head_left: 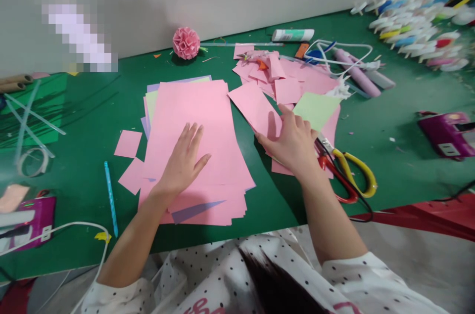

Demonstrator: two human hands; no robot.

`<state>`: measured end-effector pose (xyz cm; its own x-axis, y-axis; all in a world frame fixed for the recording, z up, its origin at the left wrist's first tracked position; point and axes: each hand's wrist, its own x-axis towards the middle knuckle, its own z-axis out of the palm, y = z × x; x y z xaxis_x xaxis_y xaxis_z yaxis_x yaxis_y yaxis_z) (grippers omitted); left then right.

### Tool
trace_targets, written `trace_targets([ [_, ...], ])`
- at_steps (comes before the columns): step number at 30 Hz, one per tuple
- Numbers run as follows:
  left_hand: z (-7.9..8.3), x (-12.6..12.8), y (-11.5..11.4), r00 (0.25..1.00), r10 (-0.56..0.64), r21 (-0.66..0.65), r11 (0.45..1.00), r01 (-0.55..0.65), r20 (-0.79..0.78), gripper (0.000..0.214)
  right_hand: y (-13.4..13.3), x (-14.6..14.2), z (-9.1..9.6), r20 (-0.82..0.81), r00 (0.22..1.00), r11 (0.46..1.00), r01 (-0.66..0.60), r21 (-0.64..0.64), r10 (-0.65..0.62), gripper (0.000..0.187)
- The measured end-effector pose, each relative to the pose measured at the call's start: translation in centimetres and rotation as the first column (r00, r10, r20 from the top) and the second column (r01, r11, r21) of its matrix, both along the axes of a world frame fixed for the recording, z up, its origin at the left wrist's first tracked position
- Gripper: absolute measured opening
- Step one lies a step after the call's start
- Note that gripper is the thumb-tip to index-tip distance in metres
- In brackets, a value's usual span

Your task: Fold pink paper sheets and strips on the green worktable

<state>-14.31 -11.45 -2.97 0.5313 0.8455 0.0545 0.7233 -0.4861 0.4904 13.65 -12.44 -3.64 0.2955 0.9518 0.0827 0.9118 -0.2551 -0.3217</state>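
Note:
My left hand point(183, 163) lies flat, fingers stretched out, on a large pink paper sheet point(196, 106). That sheet tops a loose stack, with purple and light green edges showing behind it. My right hand point(293, 138) grips a narrower pink paper strip point(253, 105) across its width, thumb on the near edge and fingers at the far edge. Under and beside that hand lie more pink pieces and a light green paper square point(315, 109). Scissors with one yellow and one red handle point(358, 175) rest just right of the wrist, their blades partly hidden.
A pink folded-paper ball point(186, 43) sits by the wall. Behind the right hand are pink scraps point(289, 91), a glue stick point(293, 35) and a corded pink tool point(356, 71). A blue pencil point(110, 198), small pink squares point(128, 143) and a tape roll point(32, 162) lie left.

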Motion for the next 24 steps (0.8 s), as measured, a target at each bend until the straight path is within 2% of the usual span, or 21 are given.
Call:
trace_targets([
  [4, 0.1, 0.1, -0.1, 1.0, 0.005, -0.004, 1.0, -0.005, -0.003, 0.069, -0.2, -0.2, 0.4, 0.044, 0.999, 0.999, -0.026, -0.019, 0.027, 0.081],
  [7, 0.1, 0.1, -0.1, 1.0, 0.009, -0.005, 1.0, -0.009, -0.014, 0.068, 0.5, -0.3, 1.0, 0.048, 0.996, 0.997, -0.072, -0.025, 0.073, 0.089],
  [11, -0.2, -0.2, 0.2, 0.999, -0.005, 0.08, 0.997, 0.009, -0.045, 0.061, 4.0, -1.0, 1.4, 0.008, 0.988, 0.988, -0.156, 0.003, 0.156, 0.102],
  [15, -0.2, -0.9, 0.5, 0.991, -0.068, 0.189, 0.978, 0.088, -0.113, 0.044, 8.3, -2.2, 0.6, -0.039, 0.987, 0.986, -0.157, -0.05, 0.155, 0.108],
  [18, 0.1, -1.2, 0.5, 0.982, -0.07, 0.185, 0.977, 0.102, -0.175, 0.044, 9.9, -2.6, -0.2, -0.052, 0.99, 0.99, -0.133, -0.041, 0.131, 0.101],
  [24, 0.1, -0.7, 0.2, 0.981, -0.072, 0.186, 0.977, 0.106, -0.182, 0.038, 9.9, -2.6, -0.2, -0.058, 0.996, 0.996, -0.067, -0.052, 0.064, 0.088],
])
